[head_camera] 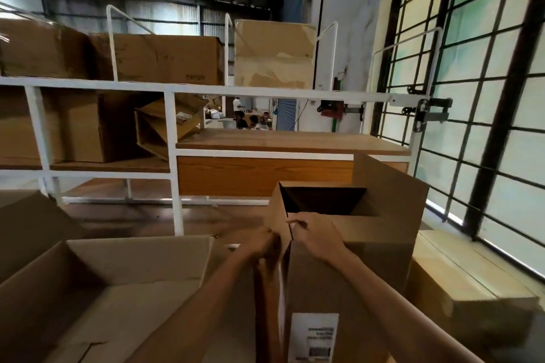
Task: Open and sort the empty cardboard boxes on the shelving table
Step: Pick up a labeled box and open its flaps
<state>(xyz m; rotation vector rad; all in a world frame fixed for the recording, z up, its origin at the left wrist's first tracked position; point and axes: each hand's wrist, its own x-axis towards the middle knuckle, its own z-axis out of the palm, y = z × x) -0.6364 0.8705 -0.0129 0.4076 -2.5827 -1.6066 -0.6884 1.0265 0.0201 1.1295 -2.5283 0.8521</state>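
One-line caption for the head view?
Left hand and right hand pinch the top corner of an open cardboard box before white shelving.

Matt brown cardboard box (339,283) with white paper label (314,336); white-painted metal shelving frame (171,156), wood-grain shelves (292,143).

Brown cardboard box (348,280), white label (315,336); white shelf frame (171,162), wood-grain boards (265,175); black window grid (483,127).

Tall brown box (348,268): upright, top open, dark inside, far flap raised, white label low on near face. Wide box (103,280) just left of it: open, flaps up. Shelf (236,88): closed brown box (168,57) on top tier; flattened box (159,130) tilted in a middle bay.
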